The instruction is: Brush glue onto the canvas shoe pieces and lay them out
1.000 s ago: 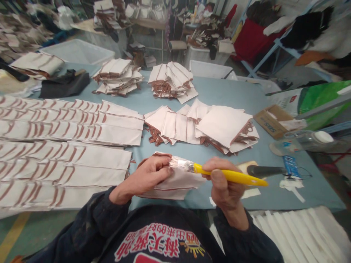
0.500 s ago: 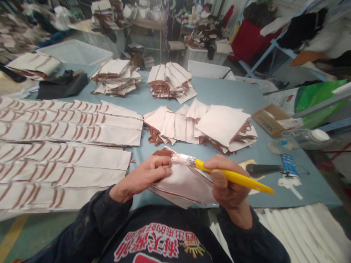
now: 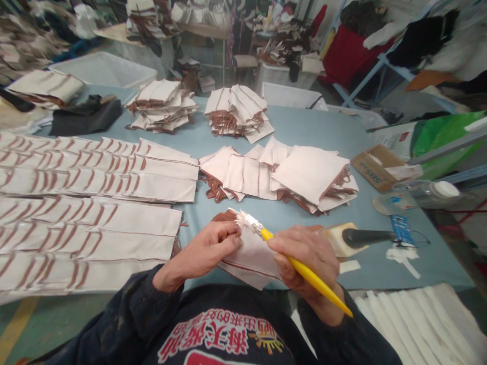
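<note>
My right hand [image 3: 308, 263] is closed around the yellow handle of a brush [image 3: 266, 235]. Its pale bristles touch the upper edge of a white fabric piece [image 3: 251, 256] with brown trim, close to my left fingertips. With pinched fingers, my left hand [image 3: 207, 248] holds that piece at its upper left corner, where a brown part shows. Right of my right hand lies a pale container [image 3: 340, 238] with a black-handled tool [image 3: 367, 236] across it.
Overlapping white pieces with brown edges [image 3: 95, 218] cover the left side. Stacks [image 3: 312, 175] of similar pieces lie ahead, with more [image 3: 236, 111] behind. A cardboard box [image 3: 376, 167] and clear jar [image 3: 437, 192] stand at the right. White cloth strips [image 3: 422, 319] lie lower right.
The brush has tilted more steeply, its handle end swinging down and left. My right hand has shifted slightly left, uncovering more of the pale container. My left hand still holds the piece.
</note>
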`<state>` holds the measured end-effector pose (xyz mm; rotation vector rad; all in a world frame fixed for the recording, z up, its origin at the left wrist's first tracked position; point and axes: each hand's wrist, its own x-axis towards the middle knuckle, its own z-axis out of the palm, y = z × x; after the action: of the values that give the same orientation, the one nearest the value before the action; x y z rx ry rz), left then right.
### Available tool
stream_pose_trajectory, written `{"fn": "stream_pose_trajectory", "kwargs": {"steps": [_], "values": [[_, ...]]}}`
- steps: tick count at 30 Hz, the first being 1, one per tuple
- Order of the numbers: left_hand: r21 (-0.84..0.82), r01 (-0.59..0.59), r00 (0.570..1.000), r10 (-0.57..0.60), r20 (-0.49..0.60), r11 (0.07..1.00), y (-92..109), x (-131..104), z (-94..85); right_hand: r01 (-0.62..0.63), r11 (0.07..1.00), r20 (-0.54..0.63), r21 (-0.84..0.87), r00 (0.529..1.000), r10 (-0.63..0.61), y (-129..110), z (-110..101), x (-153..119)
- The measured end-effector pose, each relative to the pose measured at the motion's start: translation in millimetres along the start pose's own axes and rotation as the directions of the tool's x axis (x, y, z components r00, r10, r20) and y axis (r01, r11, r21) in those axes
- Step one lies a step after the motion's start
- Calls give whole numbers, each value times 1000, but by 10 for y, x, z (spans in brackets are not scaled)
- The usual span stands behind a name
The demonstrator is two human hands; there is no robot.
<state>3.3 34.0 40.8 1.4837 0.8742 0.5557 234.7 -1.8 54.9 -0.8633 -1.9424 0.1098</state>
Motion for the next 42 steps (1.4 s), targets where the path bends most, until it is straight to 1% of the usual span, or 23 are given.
{"fn": "stream_pose_trajectory", "kwargs": {"steps": [1,3,5,6,7,9,12,14,16,18,19,21,23,25,27,29,30,31,33,35,38,42], "values": [[37,-33,999,33,-21,999,1,-4,15,-18,999,-12,-27,1000,17,-4,-21,-33],[131,-116,990,126,-65,985,7,-11,40,-88,993,-90,-78,993,80,0,-75,-96],[250,-207,967,236,-94,946,-2,-18,62,-173,983,-164,-59,973,162,18,-124,-133],[308,-247,953,288,-95,919,-18,-22,72,-210,978,-170,-19,964,204,29,-139,-134],[361,-281,938,334,-91,889,-44,-26,82,-231,972,-155,28,960,233,35,-148,-123],[455,-333,908,411,-81,826,-119,-34,99,-229,970,-112,83,965,237,30,-145,-64],[577,-391,852,519,-68,717,-253,-47,106,-166,984,-61,72,984,170,-36,-103,58],[635,-419,815,577,-51,649,-321,-56,96,-136,985,1,107,991,136,-102,-67,107],[665,-439,791,611,-33,605,-359,-64,81,-130,976,46,176,991,124,-156,-40,105],[672,-466,765,644,-21,576,-374,-68,67,-168,959,53,229,986,160,-172,-32,64],[672,-478,753,658,-19,566,-378,-69,62,-194,951,32,243,981,192,-164,-35,38],[670,-494,735,677,-19,555,-386,-66,59,-239,942,-45,235,966,256,-130,-45,-4],[666,-493,735,677,-25,560,-398,-58,63,-265,947,-100,184,953,286,-105,-44,-15],[653,-494,741,671,-30,574,-414,-48,73,-263,952,-71,157,958,277,-117,-19,-5],[627,-506,738,673,-40,593,-429,-36,87,-261,948,-15,184,963,268,-158,25,-8],[593,-531,721,690,-58,605,-435,-26,105,-309,918,-14,249,946,323,-196,75,-47],[581,-540,713,698,-70,609,-434,-23,114,-358,890,-36,284,923,383,-205,96,-79],[573,-544,706,703,-82,613,-431,-20,123,-419,850,-57,319,887,459,-204,112,-115],[568,-543,702,706,-97,618,-418,-17,140,-539,743,-90,398,783,616,-181,126,-177],[563,-545,697,709,-107,621,-402,-16,152,-607,637,-95,476,684,723,-142,117,-205],[558,-550,693,712,-111,622,-386,-12,155,-638,528,-96,561,584,806,-92,98,-187],[557,-542,704,702,-108,629,-385,1,142,-650,446,-156,615,454,877,-103,170,-186]]}}
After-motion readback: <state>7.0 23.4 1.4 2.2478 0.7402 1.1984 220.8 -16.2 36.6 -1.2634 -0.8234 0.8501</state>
